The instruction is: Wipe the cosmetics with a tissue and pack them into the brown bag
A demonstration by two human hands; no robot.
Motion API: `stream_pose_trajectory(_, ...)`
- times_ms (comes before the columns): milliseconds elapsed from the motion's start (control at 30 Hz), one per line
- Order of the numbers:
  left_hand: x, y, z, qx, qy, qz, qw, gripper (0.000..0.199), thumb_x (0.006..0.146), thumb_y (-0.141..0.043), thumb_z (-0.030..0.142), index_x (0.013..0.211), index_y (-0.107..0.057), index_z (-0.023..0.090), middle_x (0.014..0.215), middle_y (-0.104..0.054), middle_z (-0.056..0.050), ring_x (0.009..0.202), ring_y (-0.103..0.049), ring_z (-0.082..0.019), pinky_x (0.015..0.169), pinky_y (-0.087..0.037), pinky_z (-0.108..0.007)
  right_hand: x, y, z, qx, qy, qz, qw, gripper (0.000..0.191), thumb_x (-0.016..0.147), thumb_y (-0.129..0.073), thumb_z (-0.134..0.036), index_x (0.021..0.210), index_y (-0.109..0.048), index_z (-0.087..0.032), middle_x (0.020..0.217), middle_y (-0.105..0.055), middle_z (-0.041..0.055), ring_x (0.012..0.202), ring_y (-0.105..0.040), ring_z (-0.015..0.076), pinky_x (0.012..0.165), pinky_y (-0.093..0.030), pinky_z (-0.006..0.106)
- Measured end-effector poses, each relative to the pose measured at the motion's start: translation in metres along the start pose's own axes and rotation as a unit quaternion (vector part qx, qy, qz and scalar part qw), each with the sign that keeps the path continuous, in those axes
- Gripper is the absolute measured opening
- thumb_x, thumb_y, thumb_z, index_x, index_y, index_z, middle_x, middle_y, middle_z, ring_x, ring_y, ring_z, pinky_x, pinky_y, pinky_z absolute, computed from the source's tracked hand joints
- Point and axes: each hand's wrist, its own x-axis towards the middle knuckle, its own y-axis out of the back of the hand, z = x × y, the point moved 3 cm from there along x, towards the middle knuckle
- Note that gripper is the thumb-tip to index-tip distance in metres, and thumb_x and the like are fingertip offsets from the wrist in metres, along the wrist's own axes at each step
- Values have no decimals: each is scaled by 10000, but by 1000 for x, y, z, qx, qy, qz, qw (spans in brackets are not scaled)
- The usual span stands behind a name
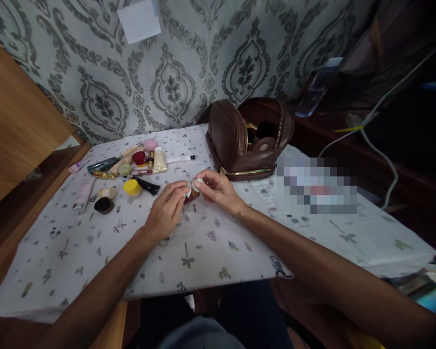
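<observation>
Near the middle of the cloth-covered table, my left hand (169,206) is closed, pinching a bit of white tissue-like material (188,189). My right hand (218,190) is closed too, with a small white piece (198,182) between thumb and fingertips. A small reddish-brown item (192,196) shows between and under the fingertips; what it is cannot be made out. Left of my hands lie a black tube (147,185), a yellow-lidded jar (132,188) and a cream tube (160,160). Behind my right hand stands an open brown leather bag (227,140) with gold zips.
Several cosmetics spread over the left of the table, among them a pink tube (83,195), a black lid (103,205) and a green bottle (103,165). A blurred-out item (316,186) lies right of the bag. A clear bottle (318,89) and white cables stand behind.
</observation>
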Motion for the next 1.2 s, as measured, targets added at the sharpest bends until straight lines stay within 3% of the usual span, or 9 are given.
stream_pose_trajectory(200, 1, 4, -2, -16, -5, -5, 1000, 250, 960, -429, 101, 1149, -566, 192, 1212, -630, -112, 1150, -597, -189, 989, -508, -372, -2, -2, -5, 16, -13, -14, 1000, 398, 759, -734, -512, 953, -608, -189, 708, -595, -20, 586, -528, 101, 494, -398, 219)
stream_pose_trajectory(700, -4, 10, -9, 11, -3, -33, 999, 220, 918, -411, 48, 973, -576, 182, 1054, -663, -96, 1016, -627, -200, 882, -538, -371, 0, 7, 5, -11, -19, 20, 1000, 364, 756, -736, -472, 937, -637, -172, 792, -615, 9, 641, -533, 110, 557, -425, 243)
stream_pose_trajectory(967, -10, 10, -19, 13, 25, -36, 999, 216, 884, -432, 43, 952, -574, 191, 1058, -665, -88, 1010, -633, -205, 870, -537, -374, 1, 7, 3, -9, -3, 8, 1000, 311, 767, -726, -423, 970, -662, -197, 843, -633, 11, 648, -537, 107, 592, -439, 260)
stream_pose_trajectory(1200, -14, 14, -28, 17, 72, -38, 997, 222, 853, -444, 47, 954, -575, 194, 1040, -671, -76, 978, -634, -201, 846, -523, -349, -1, 7, 0, 11, -26, -13, 1000, 389, 761, -744, -422, 1067, -653, -199, 799, -633, 6, 635, -541, 112, 605, -465, 273)
